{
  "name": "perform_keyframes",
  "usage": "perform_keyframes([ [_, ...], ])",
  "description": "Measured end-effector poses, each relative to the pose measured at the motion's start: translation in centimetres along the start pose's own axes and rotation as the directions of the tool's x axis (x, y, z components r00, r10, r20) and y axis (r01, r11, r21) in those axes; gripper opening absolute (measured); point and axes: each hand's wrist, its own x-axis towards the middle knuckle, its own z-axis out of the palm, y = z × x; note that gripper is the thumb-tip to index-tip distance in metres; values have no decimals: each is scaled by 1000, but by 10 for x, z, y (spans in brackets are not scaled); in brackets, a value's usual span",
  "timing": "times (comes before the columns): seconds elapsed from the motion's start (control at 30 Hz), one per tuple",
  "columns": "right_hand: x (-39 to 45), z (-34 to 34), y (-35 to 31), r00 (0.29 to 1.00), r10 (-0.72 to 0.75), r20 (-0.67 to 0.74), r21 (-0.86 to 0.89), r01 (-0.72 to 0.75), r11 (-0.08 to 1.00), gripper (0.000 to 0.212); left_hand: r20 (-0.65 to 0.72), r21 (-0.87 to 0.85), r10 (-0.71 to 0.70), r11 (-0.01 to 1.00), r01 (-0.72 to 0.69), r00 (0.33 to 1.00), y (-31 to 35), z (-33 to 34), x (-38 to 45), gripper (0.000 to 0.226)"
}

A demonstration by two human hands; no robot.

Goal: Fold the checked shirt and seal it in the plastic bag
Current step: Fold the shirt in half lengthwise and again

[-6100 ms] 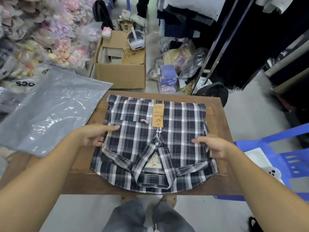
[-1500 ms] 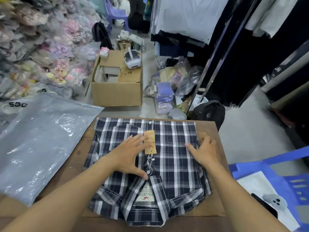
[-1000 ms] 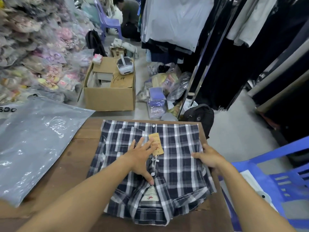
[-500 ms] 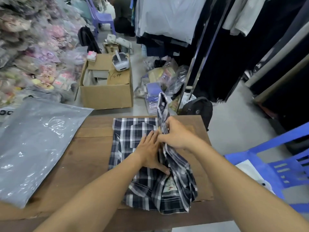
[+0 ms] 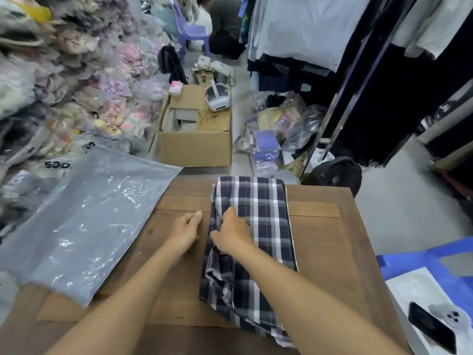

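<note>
The checked shirt (image 5: pixel 258 226), navy with white and grey lines, lies on the wooden table (image 5: pixel 330 252) folded lengthwise into a narrow strip, its plain back side up. My right hand (image 5: pixel 231 235) rests on the strip's left edge with the fingers curled onto the cloth. My left hand (image 5: pixel 185 230) lies just left of the shirt on the bare wood, fingers together, holding nothing. The grey-clear plastic bag (image 5: pixel 84 219) lies flat over the table's left side, apart from both hands.
A cardboard box (image 5: pixel 194 134) with a white headset stands on the floor beyond the table. Bagged goods pile up at left. A clothes rack (image 5: pixel 332 106) and black backpack (image 5: pixel 337 175) stand at right. A blue chair (image 5: pixel 422 262) holds phones. A person crouches far back.
My right hand has carried the shirt's right half over onto the left half, so the collar and tag are now hidden. My left hand has slid off the shirt onto the table.
</note>
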Motion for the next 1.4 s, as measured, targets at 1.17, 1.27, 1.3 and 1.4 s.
perform_keyframes([
  [1.17,90,-53,98,926,-336,-173,-554,191,811,66,363,753,528,320,-575,768,-17,89,-8,92],
  [1.27,56,-47,100,922,-325,-208,-536,171,827,68,371,760,511,313,-570,775,-19,90,-7,90],
  [1.3,40,-41,102,925,-314,-214,-529,160,834,69,378,762,507,306,-572,775,-19,89,-7,89],
  [1.4,-6,-26,111,944,-256,-207,-505,121,855,69,394,754,507,298,-585,767,-21,89,-7,84],
])
